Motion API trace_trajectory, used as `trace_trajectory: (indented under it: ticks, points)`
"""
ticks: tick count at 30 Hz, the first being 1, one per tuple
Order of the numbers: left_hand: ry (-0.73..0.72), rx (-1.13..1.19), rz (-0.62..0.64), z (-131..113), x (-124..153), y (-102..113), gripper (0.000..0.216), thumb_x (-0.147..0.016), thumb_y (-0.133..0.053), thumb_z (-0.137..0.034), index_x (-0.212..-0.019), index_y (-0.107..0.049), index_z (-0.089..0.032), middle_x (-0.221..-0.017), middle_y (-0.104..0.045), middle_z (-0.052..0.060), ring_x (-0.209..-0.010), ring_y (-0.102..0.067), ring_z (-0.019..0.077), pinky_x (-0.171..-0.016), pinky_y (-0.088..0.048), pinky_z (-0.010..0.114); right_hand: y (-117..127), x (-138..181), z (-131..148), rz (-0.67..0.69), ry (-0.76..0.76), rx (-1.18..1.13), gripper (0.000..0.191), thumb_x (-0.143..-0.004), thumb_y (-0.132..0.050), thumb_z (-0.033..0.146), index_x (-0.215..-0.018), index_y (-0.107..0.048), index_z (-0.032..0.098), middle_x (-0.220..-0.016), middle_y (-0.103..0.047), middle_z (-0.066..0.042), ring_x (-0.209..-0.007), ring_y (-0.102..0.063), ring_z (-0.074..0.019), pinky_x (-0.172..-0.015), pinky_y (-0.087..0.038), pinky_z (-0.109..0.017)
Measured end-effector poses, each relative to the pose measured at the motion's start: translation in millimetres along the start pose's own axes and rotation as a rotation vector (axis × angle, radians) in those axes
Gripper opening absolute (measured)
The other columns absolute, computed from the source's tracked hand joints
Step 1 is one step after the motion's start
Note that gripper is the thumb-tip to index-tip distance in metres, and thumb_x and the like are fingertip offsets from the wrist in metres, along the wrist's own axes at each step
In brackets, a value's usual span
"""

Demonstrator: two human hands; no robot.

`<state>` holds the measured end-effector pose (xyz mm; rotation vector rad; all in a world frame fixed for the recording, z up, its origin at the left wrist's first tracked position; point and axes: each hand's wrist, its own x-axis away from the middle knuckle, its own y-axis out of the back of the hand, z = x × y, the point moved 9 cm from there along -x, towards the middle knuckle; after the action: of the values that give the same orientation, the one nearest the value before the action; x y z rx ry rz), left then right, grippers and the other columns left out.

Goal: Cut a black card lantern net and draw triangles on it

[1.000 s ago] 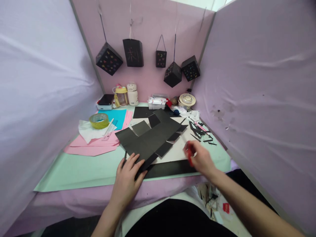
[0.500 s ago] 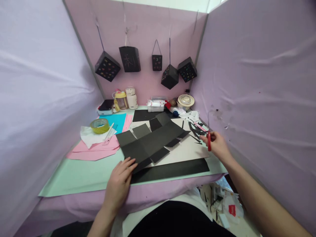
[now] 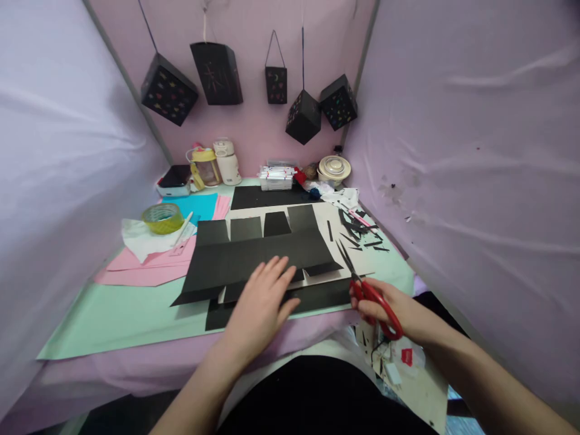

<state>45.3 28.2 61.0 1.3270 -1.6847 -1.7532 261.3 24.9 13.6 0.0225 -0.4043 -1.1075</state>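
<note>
A large sheet of black card [image 3: 254,254] with flaps cut along its long sides lies on the table. My left hand [image 3: 265,299] is over its near edge, palm down with the fingers stretched out. At the right, my right hand [image 3: 385,308] grips red-handled scissors [image 3: 372,296], their blades pointing away from me and slightly apart. Under the flapped card is a white board [image 3: 362,263]. A long black strip [image 3: 326,295] lies along the near edge, partly covered by the card and my left hand.
Black paper scraps [image 3: 356,229] lie at the right. Pink sheets [image 3: 145,266], a blue sheet [image 3: 199,205] and a tape roll [image 3: 162,217] are at the left. Behind stand a white bottle [image 3: 228,166], a pen box [image 3: 277,176] and bowls [image 3: 334,169]. Several black paper lanterns [image 3: 220,72] hang above.
The flapped card has turned from slanting to nearly level. My left hand has moved right along it. My right hand has brought the scissors nearer, and the view has tilted down.
</note>
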Motion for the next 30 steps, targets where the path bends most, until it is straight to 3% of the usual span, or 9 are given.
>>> trace_trajectory:
  ticks: [4, 7, 13, 17, 25, 30]
  points:
    - [0.082, 0.026, 0.086, -7, -17, -51, 0.047, -0.093, -0.057, -0.036, -0.133, -0.053, -0.014, -0.144, -0.052, 0.014, -0.135, -0.045, 0.0310, -0.110, -0.040, 0.050, -22, 16, -25, 0.053, -0.153, -0.065, 0.041, -0.082, -0.067, 0.053, -0.098, -0.053, 0.019, -0.075, -0.052, 0.000, -0.062, -0.046, -0.0113, -0.058, -0.039, -0.024]
    - [0.147, 0.049, 0.091, 1, -11, -65, 0.044, -0.093, -0.058, -0.037, -0.130, -0.056, -0.015, -0.142, -0.054, 0.013, -0.135, -0.045, 0.0306, -0.109, -0.040, 0.050, -39, 22, -35, 0.118, -0.216, -0.171, 0.037, -0.082, -0.067, 0.049, -0.097, -0.053, 0.018, -0.074, -0.052, 0.001, -0.062, -0.047, -0.0113, -0.058, -0.039, -0.024]
    - [0.170, 0.048, 0.039, 1, -7, -61, 0.055, -0.091, -0.062, -0.035, -0.141, -0.046, -0.019, -0.140, -0.055, 0.012, -0.135, -0.045, 0.0294, -0.110, -0.039, 0.048, -59, 19, -31, 0.221, -0.191, -0.262, 0.032, -0.087, -0.061, 0.047, -0.090, -0.054, 0.016, -0.067, -0.053, 0.001, -0.058, -0.049, -0.0107, -0.055, -0.037, -0.024]
    - [0.124, 0.009, 0.041, -3, -7, -62, 0.044, -0.091, -0.061, -0.038, -0.134, -0.056, -0.029, -0.141, -0.054, 0.011, -0.135, -0.044, 0.0323, -0.106, -0.041, 0.052, -60, 14, -33, 0.188, -0.223, -0.278, 0.037, -0.085, -0.062, 0.052, -0.086, -0.053, 0.016, -0.069, -0.053, 0.001, -0.056, -0.049, -0.0105, -0.053, -0.038, -0.024]
    - [0.114, 0.034, 0.040, -2, -6, -62, 0.041, -0.092, -0.060, -0.040, -0.130, -0.060, -0.025, -0.142, -0.053, 0.012, -0.136, -0.043, 0.0320, -0.108, -0.040, 0.053, -62, -1, -37, 0.165, -0.261, -0.286, 0.044, -0.086, -0.057, 0.058, -0.085, -0.057, 0.015, -0.063, -0.054, 0.001, -0.050, -0.048, -0.0102, -0.048, -0.037, -0.023]
    - [0.116, 0.038, 0.033, -3, -6, -62, 0.041, -0.092, -0.059, -0.039, -0.131, -0.058, -0.026, -0.141, -0.054, 0.011, -0.136, -0.043, 0.0314, -0.109, -0.039, 0.052, -60, 7, -31, 0.173, -0.271, -0.255, 0.047, -0.084, -0.058, 0.062, -0.084, -0.057, 0.015, -0.061, -0.053, 0.001, -0.049, -0.049, -0.0107, -0.046, -0.037, -0.023]
